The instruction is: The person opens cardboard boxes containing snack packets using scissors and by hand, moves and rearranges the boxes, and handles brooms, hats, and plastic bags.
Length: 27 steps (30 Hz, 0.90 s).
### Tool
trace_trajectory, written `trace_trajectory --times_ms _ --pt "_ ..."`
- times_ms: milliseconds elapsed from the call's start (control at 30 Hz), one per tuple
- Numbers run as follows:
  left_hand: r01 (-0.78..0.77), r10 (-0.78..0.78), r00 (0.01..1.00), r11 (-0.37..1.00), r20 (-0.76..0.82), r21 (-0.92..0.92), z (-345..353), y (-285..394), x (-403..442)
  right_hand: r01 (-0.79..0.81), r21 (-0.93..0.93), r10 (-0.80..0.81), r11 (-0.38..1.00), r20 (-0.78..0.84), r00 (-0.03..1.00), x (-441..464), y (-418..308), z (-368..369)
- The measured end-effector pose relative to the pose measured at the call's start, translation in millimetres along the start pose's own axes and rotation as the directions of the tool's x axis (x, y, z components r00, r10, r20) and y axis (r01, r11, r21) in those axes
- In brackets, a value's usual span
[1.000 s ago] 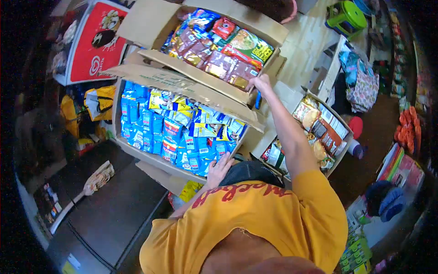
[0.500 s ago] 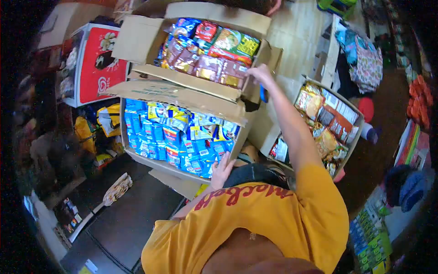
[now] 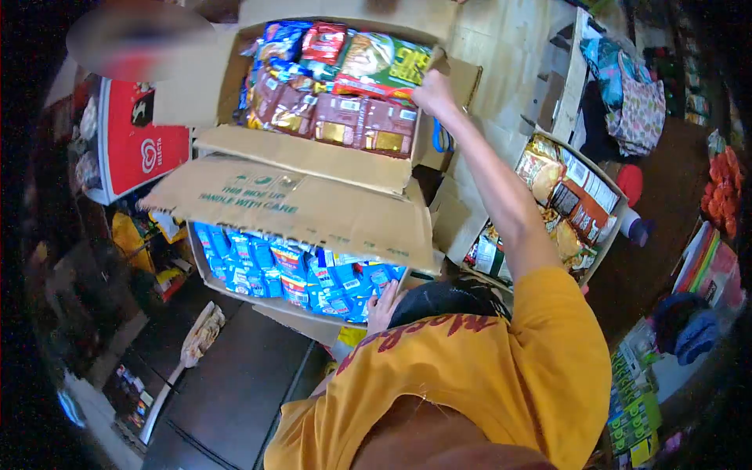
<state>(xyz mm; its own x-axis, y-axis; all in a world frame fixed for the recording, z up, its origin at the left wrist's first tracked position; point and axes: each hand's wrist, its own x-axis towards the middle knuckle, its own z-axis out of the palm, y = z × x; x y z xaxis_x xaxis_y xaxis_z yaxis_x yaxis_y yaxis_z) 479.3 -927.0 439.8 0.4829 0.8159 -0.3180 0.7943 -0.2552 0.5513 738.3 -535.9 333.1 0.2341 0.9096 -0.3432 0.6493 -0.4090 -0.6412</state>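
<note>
My right hand (image 3: pixel 433 94) is closed around the right edge of the far cardboard box (image 3: pixel 301 149). That box holds brown packets (image 3: pixel 338 121), a green and red noodle pack (image 3: pixel 384 66) and other packets. Just below my right hand, blue-handled scissors (image 3: pixel 442 138) show beside the box; their blades are hidden. My left hand (image 3: pixel 382 304) rests with fingers stretched out at the near right corner of the nearer box (image 3: pixel 266 305), touching its blue packets (image 3: pixel 294 283). A printed flap (image 3: pixel 290 200) of this nearer box leans over its far part and hides some packets.
At the right stands another open box (image 3: pixel 603 251) with noodle and snack packets. A red freezer (image 3: pixel 145 137) is at the far left. A long-handled duster-like thing (image 3: pixel 196 345) lies on a dark surface (image 3: pixel 211 392). Hanging goods line the right side.
The far box has shifted left and a little nearer, with my right hand on its edge. The nearer box's flap has tipped over more of the blue packets. The view has shifted too.
</note>
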Motion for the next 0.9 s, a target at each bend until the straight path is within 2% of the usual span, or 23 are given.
trace_trajectory --times_ms 33,67,133,167,233,267,300,333,367,433,467,567,600,667,700,767,800,833,867,900 --pt "-0.010 0.009 1.000 0.999 0.022 0.036 4.5 -3.3 -2.5 0.006 -0.031 -0.006 1.000 0.018 1.000 6.9 -9.2 -5.5" --pt "0.030 -0.030 0.999 0.999 0.044 -0.018 5.1 -1.7 -2.2 0.015 -0.061 -0.012 0.998 0.041 0.999 13.8 -17.1 -10.8" --pt "0.118 -0.110 0.991 0.987 0.082 -0.108 0.4 1.7 -1.2 -0.001 -0.003 0.001 1.000 0.044 0.999 26.2 -23.8 -17.5" --pt "-0.093 0.093 0.996 0.987 0.000 0.131 26.5 -25.7 -19.0 0.007 0.033 -0.008 0.999 0.030 1.000 34.4 -29.5 -21.3" --pt "-0.093 0.058 0.989 0.959 0.136 0.269 16.4 -24.8 -9.9 -0.035 0.065 0.035 0.997 -0.005 0.999 33.7 -29.6 -24.2" --pt "0.025 -0.029 0.988 0.999 0.150 0.024 14.0 -16.6 -12.9 -0.069 0.071 0.070 0.995 -0.012 0.998 23.7 -23.7 -25.1" --pt "0.029 -0.032 0.992 0.999 0.122 0.022 9.3 -7.6 -7.3 -0.112 0.096 0.110 0.989 0.025 0.994 17.5 -21.4 -27.8" --pt "0.034 -0.036 0.995 0.999 0.094 0.020 5.2 -0.3 -1.2 -0.127 0.141 0.137 0.982 -0.062 0.989 14.6 -15.0 -18.9" --pt "0.044 -0.045 0.997 0.999 0.067 0.023 2.5 3.4 0.2 -0.152 0.158 0.162 0.976 -0.052 0.985 11.1 -7.7 -10.3" --pt "0.061 -0.073 0.984 0.995 0.165 0.079 6.9 -2.0 -4.6 -0.215 0.195 0.225 0.957 -0.025 0.974 -4.1 -10.2 -11.5" --pt "0.066 -0.088 0.972 0.992 0.217 0.106 8.7 -4.5 -8.5 -0.180 0.195 0.184 0.964 -0.007 0.983 -5.1 -9.4 -11.2" --pt "0.095 -0.100 0.978 0.995 0.181 0.035 -6.3 7.1 2.2 -0.148 0.199 0.146 0.969 0.022 0.989 -12.8 -0.7 -9.5" --pt "0.068 -0.084 0.974 0.994 0.208 0.083 1.5 -2.0 -5.6 -0.159 0.211 0.159 0.965 0.014 0.987 -9.8 -3.5 -13.4" --pt "0.107 -0.122 0.925 0.992 0.360 0.061 -28.7 17.8 14.9 -0.151 0.200 0.163 0.968 -0.046 0.986 -5.6 5.5 -3.2" --pt "0.059 -0.076 0.927 0.997 0.368 0.055 -39.3 21.1 20.6 -0.197 0.215 0.200 0.957 0.006 0.980 -8.6 11.9 -3.6" --pt "-0.037 0.020 0.922 0.999 0.386 0.037 -58.7 23.6 28.5 -0.177 0.313 0.161 0.933 0.076 0.984 -33.3 27.2 -23.4" --pt "0.014 -0.014 0.907 1.000 0.421 0.002 -73.7 30.6 36.2 -0.174 0.360 0.143 0.917 0.110 0.984 -50.7 37.2 -34.2" --pt "0.065 -0.043 0.886 0.997 0.462 -0.031 -90.9 40.9 47.4 -0.051 0.429 0.065 0.902 -0.017 0.998 -70.1 56.8 -34.7" --pt "0.115 -0.070 0.860 0.992 0.505 -0.060 -102.1 51.0 57.5 -0.054 0.461 0.079 0.886 -0.036 0.996 -87.4 82.6 -30.7" --pt "-0.012 0.004 0.919 1.000 0.393 0.016 -105.5 59.2 64.7 -0.052 0.492 0.091 0.869 -0.056 0.994 -105.8 110.8 -25.2"
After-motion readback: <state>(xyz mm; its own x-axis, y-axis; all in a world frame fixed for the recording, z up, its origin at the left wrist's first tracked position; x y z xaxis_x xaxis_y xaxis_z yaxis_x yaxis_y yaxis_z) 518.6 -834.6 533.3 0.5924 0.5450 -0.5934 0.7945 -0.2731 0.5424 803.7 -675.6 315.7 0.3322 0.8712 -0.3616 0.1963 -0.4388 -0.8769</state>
